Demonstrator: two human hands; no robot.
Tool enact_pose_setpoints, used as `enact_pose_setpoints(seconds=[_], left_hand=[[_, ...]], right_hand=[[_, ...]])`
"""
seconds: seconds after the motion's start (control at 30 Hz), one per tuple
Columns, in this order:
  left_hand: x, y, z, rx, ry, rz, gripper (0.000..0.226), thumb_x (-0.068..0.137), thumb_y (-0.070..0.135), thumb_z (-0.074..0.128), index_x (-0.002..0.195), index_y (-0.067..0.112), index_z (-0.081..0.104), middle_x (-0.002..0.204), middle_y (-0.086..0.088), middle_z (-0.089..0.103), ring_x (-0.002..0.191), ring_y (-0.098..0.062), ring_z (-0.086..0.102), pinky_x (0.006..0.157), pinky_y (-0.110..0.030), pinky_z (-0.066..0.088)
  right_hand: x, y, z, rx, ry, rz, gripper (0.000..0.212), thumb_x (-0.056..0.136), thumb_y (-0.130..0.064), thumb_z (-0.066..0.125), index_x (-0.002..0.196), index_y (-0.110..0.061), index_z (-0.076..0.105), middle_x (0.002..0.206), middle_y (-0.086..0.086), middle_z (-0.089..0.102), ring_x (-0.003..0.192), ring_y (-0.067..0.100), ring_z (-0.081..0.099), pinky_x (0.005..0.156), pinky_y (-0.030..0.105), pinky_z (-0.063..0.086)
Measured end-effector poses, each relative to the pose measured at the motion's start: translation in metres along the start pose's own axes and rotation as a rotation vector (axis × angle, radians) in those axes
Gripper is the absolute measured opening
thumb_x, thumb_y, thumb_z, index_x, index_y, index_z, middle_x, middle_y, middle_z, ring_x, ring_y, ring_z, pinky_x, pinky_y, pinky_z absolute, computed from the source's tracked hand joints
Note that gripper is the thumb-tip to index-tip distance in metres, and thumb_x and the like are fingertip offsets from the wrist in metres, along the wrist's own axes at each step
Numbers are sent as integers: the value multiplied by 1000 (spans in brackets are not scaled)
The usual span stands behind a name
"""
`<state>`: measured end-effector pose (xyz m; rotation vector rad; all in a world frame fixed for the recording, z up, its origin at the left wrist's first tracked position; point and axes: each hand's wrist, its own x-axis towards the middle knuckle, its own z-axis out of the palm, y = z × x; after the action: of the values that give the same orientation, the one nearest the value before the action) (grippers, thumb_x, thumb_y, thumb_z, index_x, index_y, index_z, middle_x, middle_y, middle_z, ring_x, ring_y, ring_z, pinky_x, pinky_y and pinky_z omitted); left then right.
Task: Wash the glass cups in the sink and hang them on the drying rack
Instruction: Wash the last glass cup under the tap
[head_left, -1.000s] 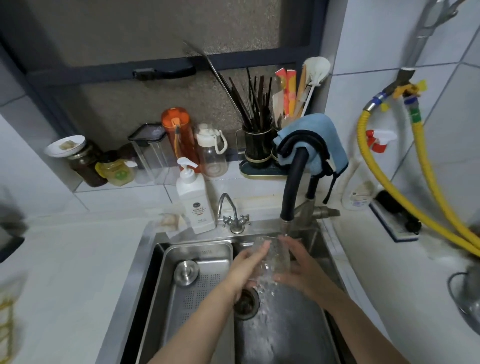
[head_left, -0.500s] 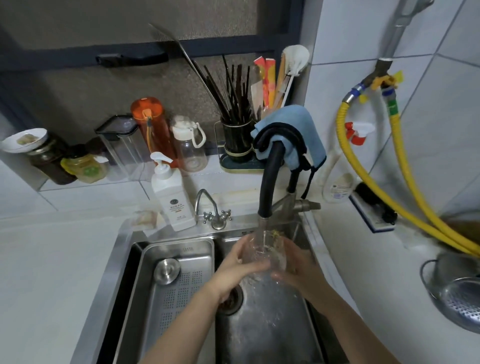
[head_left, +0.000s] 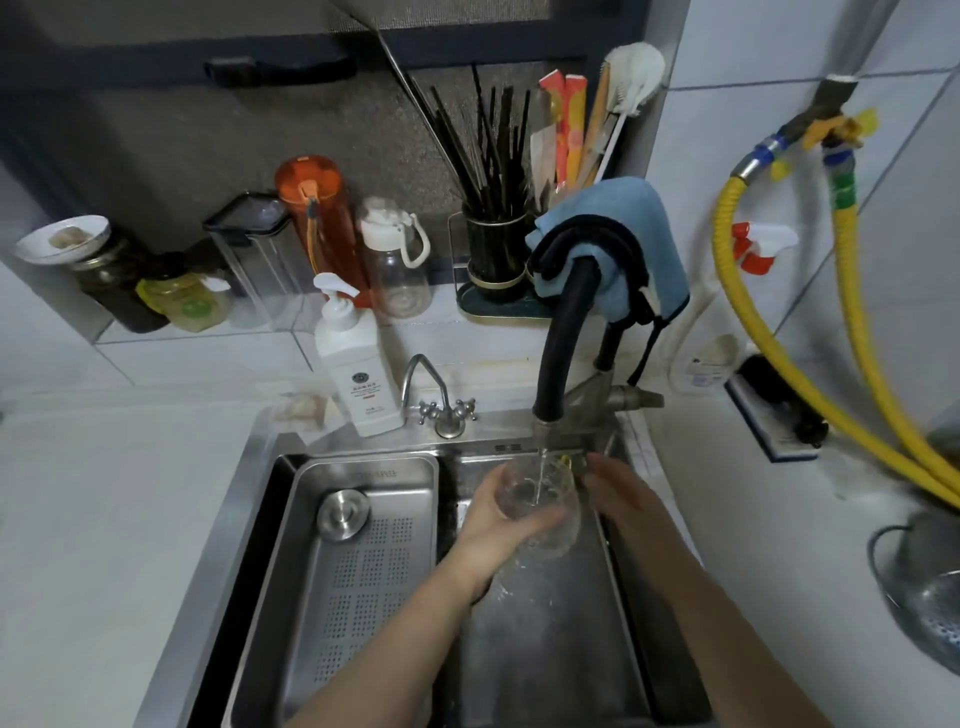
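Head view, the only one: we see the glass cup (head_left: 540, 512) held upright over the right basin of the sink (head_left: 545, 649), mouth up right under the black faucet spout (head_left: 558, 364), thin stream of water (head_left: 542, 478) dropping into it, so we judge this as the rinse/fill step. Left hand (head_left: 496, 517) has its grip wrapped around the cup's left and near side, fingers curled across the glass wall, holding it steady against the flow. Right hand (head_left: 621, 493) sits just beside the cup on the right; whether it touches the glass or grips anything we cannot tell, fingers partly hidden behind the cup, probably there to support or turn it. Left basin holds a perforated steel tray (head_left: 363, 561) with a round metal plug (head_left: 344, 510) on its far part. On the counter (head_left: 119, 509) behind the sink: white soap pump bottle (head_left: 356, 374) close for reach, small chrome tap (head_left: 441, 400). Blue cloth (head_left: 623, 228) is draped over the faucet neck, likely to dry. Far ledge has bottles and a utensil holder (head_left: 493, 254). Yellow hoses (head_left: 779, 332) on the right wall, metal colander (head_left: 924, 603) at right edge. No drying rack visible, so hanging is not yet done.
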<state>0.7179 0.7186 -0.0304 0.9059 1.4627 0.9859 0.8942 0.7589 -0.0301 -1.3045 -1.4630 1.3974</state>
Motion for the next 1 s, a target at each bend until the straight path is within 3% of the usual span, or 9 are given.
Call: enact_pose_setpoints(seconds=[0.13,0.23,0.37,0.6,0.67,0.77,0.87,0.93,1.0], left_hand=[[9,11,6,11,5,20,80,59,39,90,126,33,47,119,18,56,111,-2,56,103,-34,47],[12,14,10,11,20,18,96,50,50,91,133,32,46,130,13,55,119,-4,53,105,-33,45],[13,12,9,10,24,35,62,67,24,88,115,37,50,113,23,57,102,11,56,82,-9,45],[11,10,3,-13,14,32,70,64,29,90,121,33,50,118,19,59,110,5,55,100,-22,45],[9,10,2,-9,3,26,82,59,36,92,128,31,49,126,11,59,119,-7,56,104,-31,46],[4,10,-2,-15,-12,35,70,68,21,87,124,31,47,119,15,57,106,5,57,83,-9,46],[-6,11,-7,-15,-15,55,58,74,9,81,117,31,49,105,20,57,87,13,61,69,-2,46],[-16,8,-16,-30,-8,46,64,76,7,79,126,25,43,104,24,52,87,11,56,69,-1,45],[-22,2,-27,-41,-11,18,68,76,10,79,130,21,39,105,23,52,92,7,57,76,-5,48]], right_hand=[[54,-14,-34,-116,226,-31,32,90,-14,64,117,-16,47,105,-3,55,94,6,53,86,13,42],[88,-3,-55,-211,261,-22,60,79,-32,74,127,-9,47,128,11,53,120,23,49,105,39,39],[105,-1,-58,-139,250,67,54,86,-14,69,132,-3,43,133,11,52,119,20,48,102,36,38],[115,2,-49,-128,329,114,42,82,-6,71,118,0,52,121,18,58,113,32,54,88,33,42],[111,3,-45,-131,299,106,37,85,-6,68,116,-2,50,122,15,54,110,26,51,86,32,40],[90,-14,-39,-85,257,73,37,90,-5,62,123,-4,47,119,6,45,111,17,42,89,31,36],[50,-16,-28,-1,147,73,25,91,2,55,115,-2,49,109,5,55,106,26,53,90,35,47],[16,3,-16,0,28,74,40,89,1,57,128,-8,51,125,7,60,117,25,57,100,44,48],[-18,18,3,12,-67,76,52,90,-4,60,136,-21,45,137,-4,53,120,5,55,102,30,48]])
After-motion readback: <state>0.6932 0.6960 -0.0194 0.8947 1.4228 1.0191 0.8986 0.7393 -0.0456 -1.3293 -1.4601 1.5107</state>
